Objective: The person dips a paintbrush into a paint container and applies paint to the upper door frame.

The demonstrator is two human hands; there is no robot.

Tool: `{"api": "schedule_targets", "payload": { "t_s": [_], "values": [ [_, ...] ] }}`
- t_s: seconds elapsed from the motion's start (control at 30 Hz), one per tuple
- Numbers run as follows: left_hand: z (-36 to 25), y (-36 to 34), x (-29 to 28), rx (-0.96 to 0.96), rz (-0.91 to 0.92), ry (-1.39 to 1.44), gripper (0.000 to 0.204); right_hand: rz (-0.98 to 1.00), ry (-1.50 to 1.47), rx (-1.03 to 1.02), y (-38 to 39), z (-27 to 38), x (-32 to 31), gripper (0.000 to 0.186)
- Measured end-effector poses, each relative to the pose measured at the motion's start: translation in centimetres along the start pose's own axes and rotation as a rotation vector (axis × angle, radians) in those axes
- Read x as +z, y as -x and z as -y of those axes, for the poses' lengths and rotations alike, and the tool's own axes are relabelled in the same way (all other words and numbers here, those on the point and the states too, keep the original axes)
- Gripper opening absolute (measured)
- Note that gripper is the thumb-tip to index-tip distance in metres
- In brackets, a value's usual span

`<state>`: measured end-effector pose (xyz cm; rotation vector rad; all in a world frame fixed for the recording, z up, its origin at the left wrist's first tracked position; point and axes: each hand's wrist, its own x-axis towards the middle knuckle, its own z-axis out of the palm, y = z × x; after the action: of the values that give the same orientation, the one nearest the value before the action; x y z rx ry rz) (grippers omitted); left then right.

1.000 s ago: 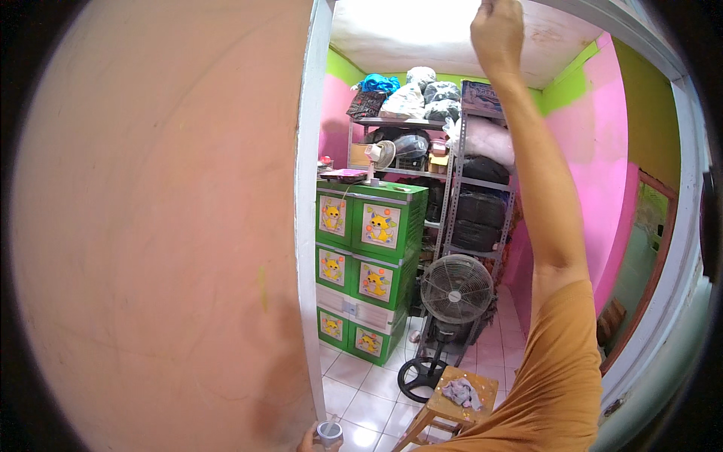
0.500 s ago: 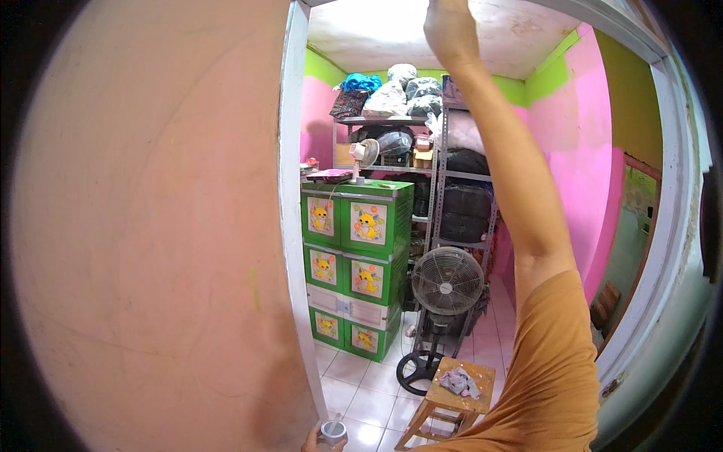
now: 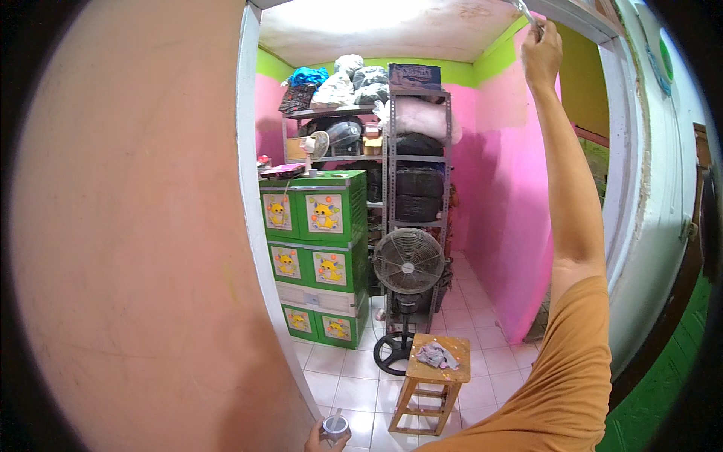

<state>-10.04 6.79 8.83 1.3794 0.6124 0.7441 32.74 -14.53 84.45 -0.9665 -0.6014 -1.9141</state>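
Raised high at the upper right, my right hand (image 3: 542, 54) is closed around a narrow, whitish brush-like tool (image 3: 523, 10), probably a paintbrush. Its tip reaches up close to the top beam of the pale door frame (image 3: 576, 16) and is partly cut off by the picture's edge. Low at the bottom, my left hand (image 3: 315, 440) grips a small round can (image 3: 336, 430) from the side. A thin stick (image 3: 338, 415) stands in the can, whose contents look greyish.
Left of the doorway runs a bare pinkish wall (image 3: 135, 226). Inside stand a green drawer cabinet (image 3: 360, 264), metal shelves (image 3: 419, 159) with bags, a standing fan (image 3: 409, 261), and a wooden stool (image 3: 459, 364) with a crumpled rag (image 3: 437, 355). A green door (image 3: 663, 384) shows at lower right.
My right hand has moved right along the top of the door frame, and the tool in it now shows. The view has shifted right. My left hand still holds the can.
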Motion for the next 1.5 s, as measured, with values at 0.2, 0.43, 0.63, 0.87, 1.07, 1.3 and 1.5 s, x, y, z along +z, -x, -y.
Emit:
{"api": "schedule_targets", "payload": {
  "t_s": [0.2,0.43,0.63,0.87,1.07,1.3,1.5],
  "values": [
    [1.2,0.6,1.3,0.327,-0.010,-0.331,0.065,0.051,-0.069,0.061,1.6,-2.1,-4.8,0.029],
    [-6.1,0.7,4.5,0.254,0.009,-0.426,0.080,0.729,-0.650,0.496,12.5,5.3,-13.4,0.027],
    [-8.7,-2.5,8.9,0.390,-0.002,-0.450,0.071,1.423,-0.724,0.607,22.1,9.7,-23.3,0.025],
    [-11.4,-4.7,14.0,0.317,0.086,-0.366,0.068,1.810,-0.879,0.442,29.2,8.8,-29.6,0.021],
    [-10.7,-5.2,16.6,0.332,0.152,-0.420,0.070,1.913,-0.879,0.394,32.1,7.1,-31.0,0.027],
    [-9.0,-6.2,17.9,0.374,0.237,-0.346,0.070,2.008,-0.839,0.123,33.9,7.0,-30.8,0.018],
    [-9.1,-6.1,17.8,0.324,0.267,-0.381,0.070,2.059,-0.860,-0.045,35.5,8.6,-30.3,0.017]
  ]
}}
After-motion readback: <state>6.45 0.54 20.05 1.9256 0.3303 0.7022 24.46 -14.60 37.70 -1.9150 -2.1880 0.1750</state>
